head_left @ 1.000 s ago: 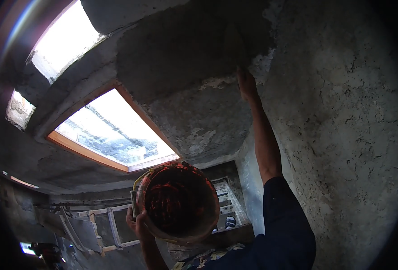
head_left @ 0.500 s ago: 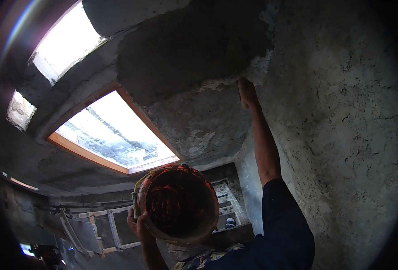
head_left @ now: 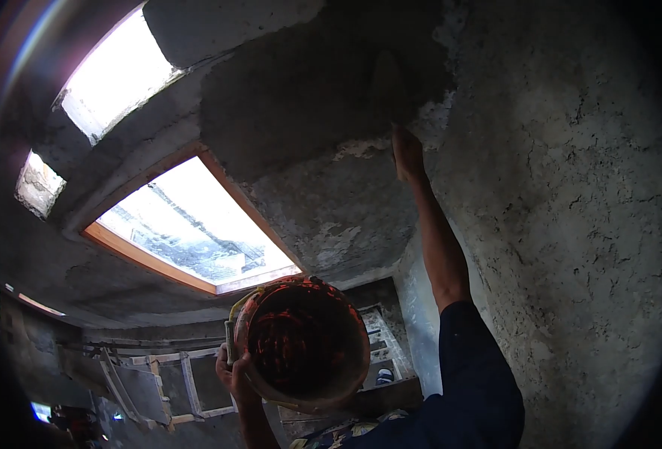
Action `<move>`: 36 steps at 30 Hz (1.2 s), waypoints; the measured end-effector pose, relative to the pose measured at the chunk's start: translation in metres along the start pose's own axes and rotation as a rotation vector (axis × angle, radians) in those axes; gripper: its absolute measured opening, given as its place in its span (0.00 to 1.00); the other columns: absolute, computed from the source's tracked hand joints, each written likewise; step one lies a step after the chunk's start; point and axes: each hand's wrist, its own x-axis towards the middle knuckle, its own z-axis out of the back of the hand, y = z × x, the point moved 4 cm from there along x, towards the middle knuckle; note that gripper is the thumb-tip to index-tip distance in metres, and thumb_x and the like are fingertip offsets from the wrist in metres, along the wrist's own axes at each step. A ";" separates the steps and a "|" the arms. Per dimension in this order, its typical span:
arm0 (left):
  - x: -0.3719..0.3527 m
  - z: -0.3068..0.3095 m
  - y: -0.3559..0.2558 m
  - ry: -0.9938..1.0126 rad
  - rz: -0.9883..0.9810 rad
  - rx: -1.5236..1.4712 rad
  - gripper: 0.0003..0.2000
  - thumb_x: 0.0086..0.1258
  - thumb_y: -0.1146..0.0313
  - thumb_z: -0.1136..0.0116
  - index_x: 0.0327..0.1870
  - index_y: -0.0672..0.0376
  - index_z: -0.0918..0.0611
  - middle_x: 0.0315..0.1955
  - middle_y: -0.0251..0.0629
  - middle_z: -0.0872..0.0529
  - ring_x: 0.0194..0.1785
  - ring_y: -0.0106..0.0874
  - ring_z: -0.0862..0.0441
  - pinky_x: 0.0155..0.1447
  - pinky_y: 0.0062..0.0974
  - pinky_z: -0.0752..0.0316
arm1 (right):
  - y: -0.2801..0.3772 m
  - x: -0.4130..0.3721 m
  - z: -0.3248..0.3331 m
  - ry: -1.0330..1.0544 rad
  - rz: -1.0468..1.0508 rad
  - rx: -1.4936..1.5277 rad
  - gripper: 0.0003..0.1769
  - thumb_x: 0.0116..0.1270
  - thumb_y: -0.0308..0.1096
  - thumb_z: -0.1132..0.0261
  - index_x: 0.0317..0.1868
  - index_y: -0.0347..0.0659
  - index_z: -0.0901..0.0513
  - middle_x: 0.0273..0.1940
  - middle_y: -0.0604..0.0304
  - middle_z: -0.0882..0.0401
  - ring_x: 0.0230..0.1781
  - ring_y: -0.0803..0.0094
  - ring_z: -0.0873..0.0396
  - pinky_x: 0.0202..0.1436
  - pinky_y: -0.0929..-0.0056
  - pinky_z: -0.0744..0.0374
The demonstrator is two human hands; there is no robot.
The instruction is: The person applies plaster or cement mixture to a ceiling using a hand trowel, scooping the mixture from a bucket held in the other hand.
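Head view: so the left hand [head_left: 235, 374] is holding up a bucket [head_left: 363, 348], fingers curling closed around the handle [head_left: 230, 342] at its side. The bucket's mouth is facing the camera, and its inside is showing dark with a bunch of orange-red marks. It's hanging low in the middle of the view, just below the window [head_left: 260, 217] as seen here, and its bottom edge is sitting close to some patterned cloth [head_left: 346, 432].

The right hand [head_left: 408, 153] is reaching way up, arm stretching out of a dark sleeve [head_left: 477, 367]. Its fingers are wrapping shut around what's looking like a trowel [head_left: 388, 75]. The pointy blade is lying over a dark patch [head_left: 293, 97] of plaster, though it's blending in so much that I can't tell if it's touching. A pale, flaky strip [head_left: 361, 147] is running along the patch's lower edge, near that hand.

The window is showing an orange-brown frame, with 2 bright openings [head_left: 114, 75] sitting up and left of it. A rough, pitted wall [head_left: 571, 224] is filling the right side. Down low, a wooden frame [head_left: 189, 382] is standing left of the bucket, and 1 shoe [head_left: 383, 376] is peeking out just right of it, by some pale slats [head_left: 380, 337].
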 end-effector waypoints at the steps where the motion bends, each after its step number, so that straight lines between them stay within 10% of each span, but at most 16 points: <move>1: 0.000 0.004 0.004 0.022 0.017 0.012 0.14 0.55 0.71 0.43 0.42 0.63 0.25 0.33 0.30 0.23 0.34 0.20 0.27 0.41 0.18 0.31 | 0.003 0.007 -0.003 -0.001 -0.023 -0.015 0.24 0.72 0.53 0.46 0.26 0.43 0.31 0.16 0.70 0.39 0.14 0.81 0.40 0.17 0.74 0.39; 10: -0.002 -0.008 0.002 -0.001 0.019 0.011 0.08 0.54 0.71 0.42 0.34 0.62 0.25 0.28 0.27 0.26 0.29 0.16 0.32 0.36 0.15 0.35 | -0.061 0.000 0.009 0.094 -0.100 -0.296 0.30 0.72 0.52 0.54 0.19 0.37 0.29 0.13 0.56 0.30 0.13 0.66 0.29 0.21 0.60 0.32; 14: 0.002 0.007 0.011 0.094 0.039 0.052 0.19 0.54 0.69 0.42 0.48 0.66 0.25 0.38 0.34 0.20 0.40 0.24 0.23 0.47 0.21 0.28 | -0.050 -0.007 0.008 0.025 -0.058 -0.177 0.28 0.73 0.49 0.53 0.18 0.41 0.32 0.12 0.62 0.35 0.10 0.73 0.35 0.17 0.66 0.37; 23: 0.002 0.009 0.013 0.054 0.027 0.060 0.16 0.54 0.69 0.42 0.44 0.65 0.23 0.36 0.33 0.20 0.36 0.22 0.24 0.42 0.19 0.28 | -0.059 0.043 -0.006 -0.091 0.176 -0.319 0.26 0.72 0.51 0.50 0.27 0.37 0.25 0.22 0.52 0.24 0.18 0.66 0.25 0.25 0.61 0.29; 32: 0.002 -0.014 -0.002 0.080 0.029 0.028 0.09 0.55 0.72 0.41 0.36 0.62 0.24 0.29 0.28 0.22 0.30 0.16 0.29 0.35 0.16 0.32 | -0.029 -0.013 0.015 -0.026 -0.144 -0.192 0.28 0.72 0.52 0.50 0.26 0.34 0.25 0.18 0.51 0.26 0.17 0.70 0.27 0.26 0.63 0.28; 36: 0.004 -0.013 0.007 0.091 0.036 0.021 0.09 0.56 0.72 0.41 0.37 0.62 0.24 0.29 0.28 0.22 0.30 0.16 0.29 0.36 0.16 0.32 | -0.014 0.030 0.008 -0.067 0.125 -0.356 0.30 0.72 0.54 0.50 0.26 0.32 0.25 0.18 0.51 0.25 0.15 0.71 0.27 0.24 0.64 0.28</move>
